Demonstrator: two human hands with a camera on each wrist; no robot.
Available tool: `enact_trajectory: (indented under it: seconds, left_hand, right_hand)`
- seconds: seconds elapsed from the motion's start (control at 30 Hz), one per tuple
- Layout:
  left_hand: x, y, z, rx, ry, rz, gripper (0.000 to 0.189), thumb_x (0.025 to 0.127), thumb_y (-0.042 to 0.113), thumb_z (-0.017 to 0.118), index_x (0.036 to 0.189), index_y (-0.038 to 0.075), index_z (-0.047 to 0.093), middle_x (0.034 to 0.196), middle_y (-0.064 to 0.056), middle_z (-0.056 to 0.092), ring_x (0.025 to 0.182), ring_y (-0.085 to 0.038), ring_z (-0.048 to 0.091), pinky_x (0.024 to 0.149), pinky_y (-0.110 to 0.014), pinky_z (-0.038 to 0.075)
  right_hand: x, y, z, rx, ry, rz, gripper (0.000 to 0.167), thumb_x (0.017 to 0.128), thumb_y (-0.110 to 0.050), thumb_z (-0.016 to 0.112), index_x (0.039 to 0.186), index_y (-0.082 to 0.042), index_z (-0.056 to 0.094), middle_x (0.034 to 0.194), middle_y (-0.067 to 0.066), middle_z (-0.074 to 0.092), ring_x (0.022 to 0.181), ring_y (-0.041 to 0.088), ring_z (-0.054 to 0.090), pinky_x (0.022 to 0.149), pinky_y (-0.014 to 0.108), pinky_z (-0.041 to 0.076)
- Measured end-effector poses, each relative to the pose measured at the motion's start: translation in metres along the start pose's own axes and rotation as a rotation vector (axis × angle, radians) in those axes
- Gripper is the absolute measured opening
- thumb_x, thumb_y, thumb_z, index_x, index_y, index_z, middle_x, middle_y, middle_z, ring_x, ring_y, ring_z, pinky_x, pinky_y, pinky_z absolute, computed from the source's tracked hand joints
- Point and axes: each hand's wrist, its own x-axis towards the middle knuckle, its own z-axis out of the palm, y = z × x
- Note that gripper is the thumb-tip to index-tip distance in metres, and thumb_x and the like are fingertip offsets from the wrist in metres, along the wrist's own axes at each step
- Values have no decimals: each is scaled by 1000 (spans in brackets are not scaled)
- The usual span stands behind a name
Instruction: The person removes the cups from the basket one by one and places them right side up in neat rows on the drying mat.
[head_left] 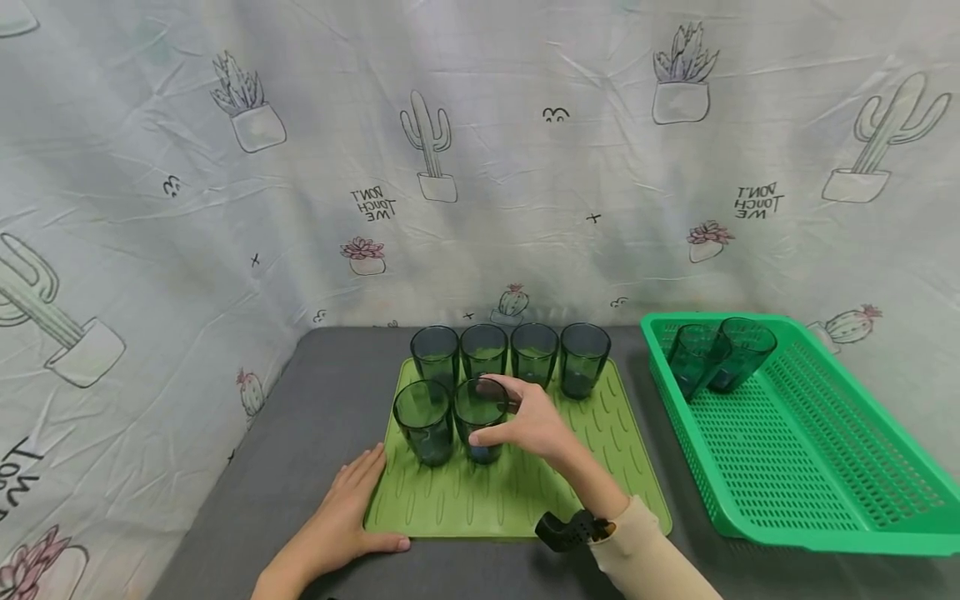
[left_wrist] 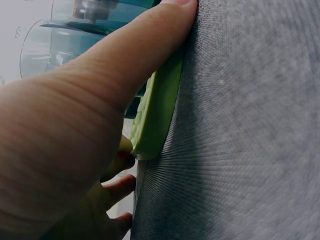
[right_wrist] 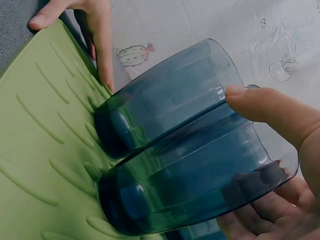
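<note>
On a light green ribbed drying mat (head_left: 517,508) stand several dark green tinted drinking glasses in two rows. My right hand (head_left: 528,417) grips the front-row right glass (right_wrist: 200,185) near its rim, thumb on one side and fingers round the other. Its base is down at the mat. Close beside it stands another upright glass (head_left: 423,425). My left hand (head_left: 345,500) rests at the mat's near left corner, fingers stretched along the left side and thumb along the front edge. In the left wrist view, that thumb (left_wrist: 135,50) lies over the mat's green edge (left_wrist: 162,110).
To the right is a green perforated plastic basket (head_left: 810,450), with two more glasses (head_left: 742,354) leaning in its back left corner. A back row of glasses (head_left: 534,354) lines the mat's far side. Grey cloth (head_left: 277,450) covers the table; a cactus-print curtain (head_left: 480,167) hangs behind.
</note>
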Motion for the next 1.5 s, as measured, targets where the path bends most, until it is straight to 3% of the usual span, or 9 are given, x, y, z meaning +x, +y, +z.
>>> enact_trajectory:
  seconds: [0.47,0.7,0.97,1.13,1.3,1.5]
  left_hand:
    - [3,-2,1,0,11,23,125,68,73,73,153,-5,26,158,-22,22,143,-44,17,110,-65,11]
    - [1,-2,0,3,18,30,124,69,73,73,152,-6,26,157,-23,23,142,-45,19,109,-66,12]
    - [1,-2,-1,-7,9,27,124,69,72,74,153,-6,25,158,-23,22,143,-45,18,110,-65,12]
    - [1,-2,0,-8,-5,11,125,68,72,74,153,-6,25,158,-23,22,143,-44,17,110,-65,11]
    - [2,0,-2,-13,-3,10,125,68,72,74,153,-5,25,158,-23,22,143,-44,17,110,-66,11]
    - [2,2,-4,-8,0,14,125,68,73,74,152,-6,27,157,-23,23,142,-45,18,109,-67,11]
  right_hand:
    - [0,3,0,26,-14,-9,88,69,-24,92,146,-15,50,135,-2,57,130,31,45,100,55,40]
    - [-2,0,1,-14,-19,-32,89,73,-26,90,149,-16,45,139,2,52,131,33,44,102,55,39]
    - [-18,-6,-8,-145,35,-199,94,77,-38,85,152,-9,36,148,12,44,134,32,41,105,55,36]
    - [-32,-34,-41,-224,100,-238,80,79,-37,84,147,-14,46,143,7,48,130,30,45,103,50,40]
    - [-44,-62,-94,-326,170,-212,67,84,-41,79,142,-21,51,142,4,47,128,32,48,100,50,43]
    - [-51,-82,-157,-414,253,-187,62,86,-38,78,140,-19,54,139,4,49,124,30,51,100,47,43]
